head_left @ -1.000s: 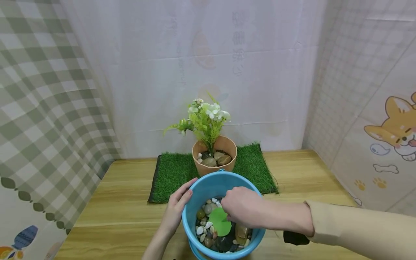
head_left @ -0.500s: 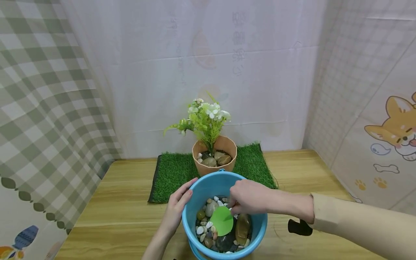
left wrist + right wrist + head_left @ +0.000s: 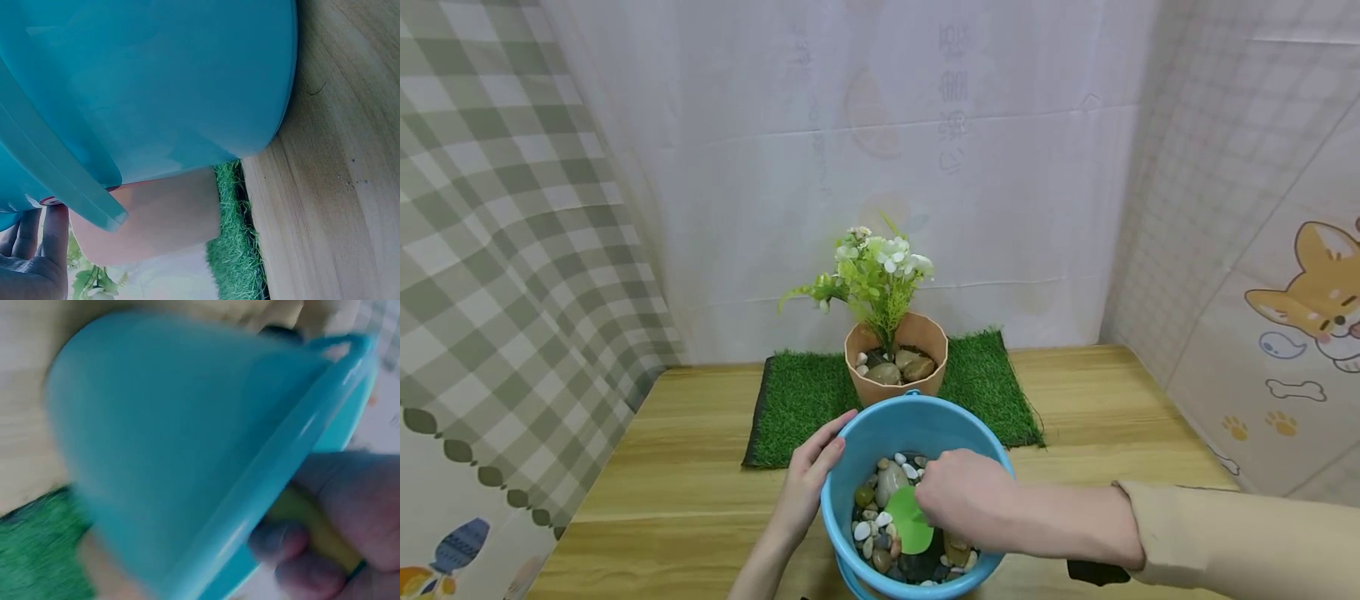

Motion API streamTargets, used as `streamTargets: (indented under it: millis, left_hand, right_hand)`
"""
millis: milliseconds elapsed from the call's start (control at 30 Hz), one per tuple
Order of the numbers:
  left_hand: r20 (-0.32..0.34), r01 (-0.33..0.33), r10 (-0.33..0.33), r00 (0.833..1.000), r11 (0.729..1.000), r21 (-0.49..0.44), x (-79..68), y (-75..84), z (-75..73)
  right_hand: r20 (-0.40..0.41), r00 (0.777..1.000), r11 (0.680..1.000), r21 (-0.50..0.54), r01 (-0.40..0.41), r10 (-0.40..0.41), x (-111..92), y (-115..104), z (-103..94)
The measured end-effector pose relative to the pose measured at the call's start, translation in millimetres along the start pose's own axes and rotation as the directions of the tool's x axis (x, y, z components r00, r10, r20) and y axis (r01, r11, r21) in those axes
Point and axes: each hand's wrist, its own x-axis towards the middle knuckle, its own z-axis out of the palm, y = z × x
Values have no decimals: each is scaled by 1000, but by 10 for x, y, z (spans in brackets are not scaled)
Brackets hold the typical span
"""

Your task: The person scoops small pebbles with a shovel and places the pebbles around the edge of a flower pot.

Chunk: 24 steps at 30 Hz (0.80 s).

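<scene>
My left hand [image 3: 808,479] rests against the left side of a blue bucket [image 3: 842,533], its fairly straight fingers touching the rim. In the left wrist view, those fingers [image 3: 55,234] meet the underside of the rim. Inside the bucket lie pebbles [image 3: 868,533] in white, brown and black. Reaching over the right rim, my right hand [image 3: 966,496] holds a small trowel with a green blade [image 3: 908,521] low over the stones. The right wrist view shows curled fingers around its yellow handle [image 3: 312,525]. That hand hides part of the stones, and cannot show the blade's tip clearly.
Behind the bucket stands an orange-brown pot [image 3: 859,367] with stones and white-flowered greenery [image 3: 880,283]. It sits on an artificial grass mat [image 3: 985,383] on the wooden table [image 3: 677,483]. Patterned cloth [image 3: 1232,250] hangs around the back and sides.
My right hand first shifted slightly right and up with the trowel, then came back down and left. The green blade turned a little. My left hand stayed on the bucket.
</scene>
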Motion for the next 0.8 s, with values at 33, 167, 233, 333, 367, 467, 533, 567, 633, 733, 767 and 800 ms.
streamTargets:
  millis: [33,167,233,333,367,467,533,567,633,733,767,800]
  left_hand:
    - [-1,-2,2,1000,1000,0,2,0,-2]
    - [6,1,-1,1000,1000,-7,3,-1,-7]
    - [11,2,-2,1000,1000,-11,3,-3,-7]
    - [18,0,1,1000,1000,-17,4,-5,-4]
    - [19,-3,3,1000,1000,-19,4,-6,-1]
    - [24,-7,7,1000,1000,-21,6,-11,6]
    - [25,-8,8,1000,1000,-22,3,-16,8]
    - [24,-6,7,1000,1000,-22,1,-17,10]
    - [23,-6,6,1000,1000,-21,-3,-18,10]
    - [13,-5,6,1000,1000,-14,-5,-12,7]
    - [11,-5,5,1000,1000,-12,-4,-9,6]
    - [8,-5,5,1000,1000,-9,-5,-6,4]
  right_hand:
    - [-22,999,998,50,32,-30,-8,72,6]
    - [-42,993,946,303,117,-110,-45,358,57]
    - [-54,989,915,376,148,-138,-64,444,102]
    - [-73,983,898,399,185,-171,-89,510,146]
    - [-88,979,897,391,204,-184,-97,526,160]
    - [-130,959,890,357,284,-253,-111,556,176]
    - [-171,937,892,292,345,-306,-107,559,198]
    - [-179,930,895,264,360,-321,-103,548,196]
    - [-177,925,901,226,370,-335,-85,515,188]
    - [-131,946,922,221,318,-295,-56,471,171]
    - [-108,955,926,235,295,-277,-48,463,164]
    - [-94,959,926,250,284,-269,-41,465,170]
